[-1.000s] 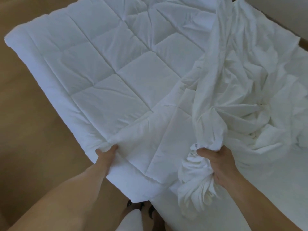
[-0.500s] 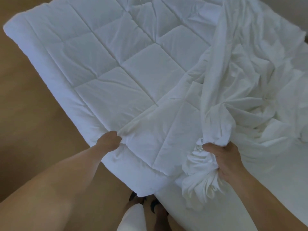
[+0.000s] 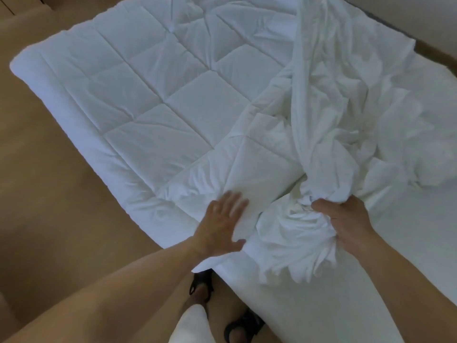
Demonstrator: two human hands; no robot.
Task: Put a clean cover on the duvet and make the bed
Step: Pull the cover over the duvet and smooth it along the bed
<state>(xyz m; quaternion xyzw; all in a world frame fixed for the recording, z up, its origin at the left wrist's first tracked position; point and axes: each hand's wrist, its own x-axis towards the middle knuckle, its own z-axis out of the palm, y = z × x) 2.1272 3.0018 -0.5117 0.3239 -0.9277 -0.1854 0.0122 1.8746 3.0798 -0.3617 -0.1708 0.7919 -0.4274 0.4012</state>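
A white quilted duvet (image 3: 158,100) lies spread over the left part of the bed, its left edge hanging past the mattress. A crumpled white cover (image 3: 346,115) is heaped on the right. My left hand (image 3: 222,219) lies flat with straight fingers on the duvet's near corner. My right hand (image 3: 346,224) grips a bunched-up end of the cover just to the right of that corner. Part of the duvet is hidden under the cover.
The mattress (image 3: 408,243) with a white sheet shows at the lower right. A tan floor (image 3: 49,206) runs along the left side. My feet in dark sandals (image 3: 202,290) stand at the bed's near corner. A wall edge (image 3: 420,18) runs along the far right.
My left hand let go of the duvet's edge and moved right onto its near corner, fingers now flat. My right hand kept its hold on the bunched cover.
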